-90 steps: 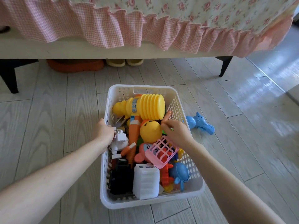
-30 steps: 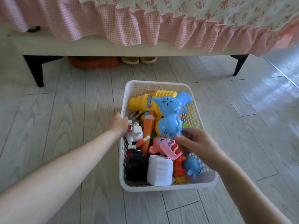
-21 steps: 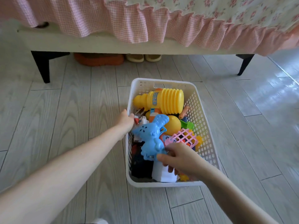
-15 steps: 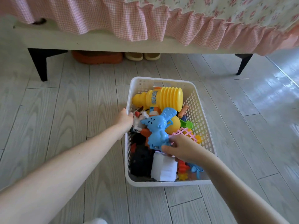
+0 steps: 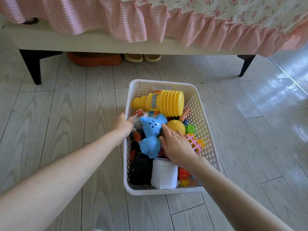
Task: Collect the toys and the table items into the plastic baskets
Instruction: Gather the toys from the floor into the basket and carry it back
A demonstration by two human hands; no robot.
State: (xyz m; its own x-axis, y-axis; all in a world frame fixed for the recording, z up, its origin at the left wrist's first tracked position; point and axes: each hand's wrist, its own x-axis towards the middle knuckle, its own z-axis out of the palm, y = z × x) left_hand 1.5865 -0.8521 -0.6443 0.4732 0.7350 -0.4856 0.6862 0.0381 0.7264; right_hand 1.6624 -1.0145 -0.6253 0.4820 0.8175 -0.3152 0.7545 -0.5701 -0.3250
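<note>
Blue plastic toy (image 5: 150, 137), frame centre in white basket (image 5: 202, 124): likely light, stiff, slick; grab narrow waist. Right hand (image 5: 176, 145) fingers flat on it, released; left hand (image 5: 124, 125) fingers clenched round basket rim.

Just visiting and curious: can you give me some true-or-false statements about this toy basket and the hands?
The blue toy lies inside the white basket. True.
The left hand touches nothing. False: it grips the basket's left rim.
The yellow ribbed toy is at the basket's far end. True.
The right hand lifts the blue toy in the air. False: it rests inside the basket, straight fingers touching the blue toy.
The slippers are in the basket. False: they sit under the bed.
</note>
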